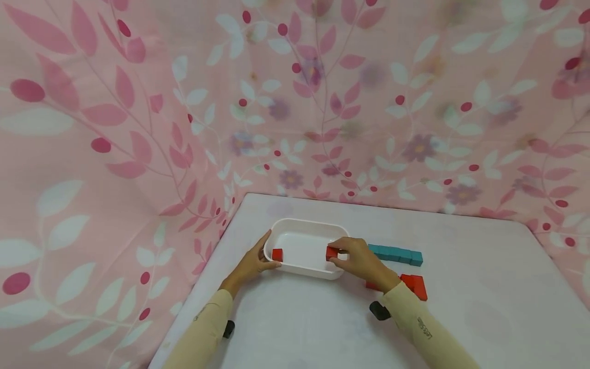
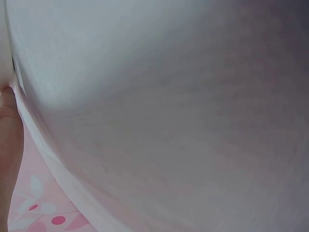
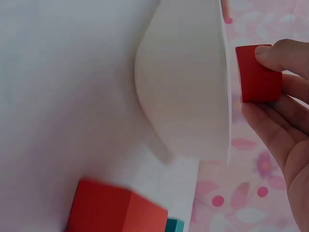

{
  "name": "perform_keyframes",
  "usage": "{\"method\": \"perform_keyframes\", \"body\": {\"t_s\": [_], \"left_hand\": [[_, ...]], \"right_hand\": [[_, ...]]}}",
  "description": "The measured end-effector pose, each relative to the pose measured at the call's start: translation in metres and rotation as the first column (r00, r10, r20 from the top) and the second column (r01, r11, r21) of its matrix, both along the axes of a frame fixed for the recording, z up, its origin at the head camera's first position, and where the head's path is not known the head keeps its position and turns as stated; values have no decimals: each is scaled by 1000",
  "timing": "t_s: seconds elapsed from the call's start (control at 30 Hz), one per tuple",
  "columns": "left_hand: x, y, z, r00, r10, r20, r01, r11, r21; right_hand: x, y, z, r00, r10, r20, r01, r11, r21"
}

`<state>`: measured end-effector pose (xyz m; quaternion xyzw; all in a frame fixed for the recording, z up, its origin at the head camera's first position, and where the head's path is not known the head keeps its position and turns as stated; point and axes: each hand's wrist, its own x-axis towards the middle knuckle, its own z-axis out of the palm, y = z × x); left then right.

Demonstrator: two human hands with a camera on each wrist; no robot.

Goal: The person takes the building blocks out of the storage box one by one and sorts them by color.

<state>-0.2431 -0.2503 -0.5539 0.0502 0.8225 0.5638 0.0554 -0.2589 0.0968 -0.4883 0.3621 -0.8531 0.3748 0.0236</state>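
Observation:
A white plastic tub (image 1: 301,270) stands on the table, with one red cube (image 1: 277,255) inside at its left end. My left hand (image 1: 252,262) grips the tub's left end, thumb at the front rim and fingers along the outer wall. My right hand (image 1: 357,258) pinches another red block (image 3: 258,75) between thumb and fingers. In the right wrist view this block is above the level of the tub's rim; in the head view it overlaps the tub's right end. The left wrist view shows only part of the left hand (image 2: 9,145) at its edge.
Right of the tub, a row of teal cubes (image 1: 395,254) lies on the white tabletop (image 1: 286,328). Several red blocks (image 1: 418,287) lie nearer, partly hidden by the right forearm. Pink floral fabric (image 1: 322,102) hangs behind the table and along its left side.

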Motion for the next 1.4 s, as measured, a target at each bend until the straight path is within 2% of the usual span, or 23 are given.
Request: {"method": "perform_keyframes", "body": {"t_s": [0.2, 0.43, 0.6, 0.7, 0.93, 1.0, 1.17, 1.4], "left_hand": [[0, 1, 1, 1000, -1, 0, 1, 1000, -12], [12, 6, 30, 998, -43, 53, 42, 999, 36], [12, 5, 33, 997, -60, 48, 58, 998, 29], [11, 5, 32, 997, -62, 48, 61, 998, 21], [2, 1, 9, 999, -38, 35, 37, 999, 14], [1, 0, 5, 999, -30, 28, 29, 999, 22], [-2, -1, 1, 1000, -27, 12, 27, 999, 46], [-2, 0, 0, 1000, -23, 10, 23, 999, 38]], "right_hand": [[20, 33, 0, 999, -44, 4, 44, 999, 3], [39, 61, -13, 994, -111, -16, 111, 994, 24], [53, 72, -25, 988, -154, -14, 155, 986, 54], [59, 78, -33, 985, -170, 5, 169, 984, 58], [72, 85, -42, 976, -216, 16, 215, 974, 66], [76, 86, -42, 975, -219, 40, 216, 974, 71], [81, 88, -45, 974, -206, 96, 199, 977, 77], [86, 92, -54, 976, -201, 85, 192, 976, 98]]}}
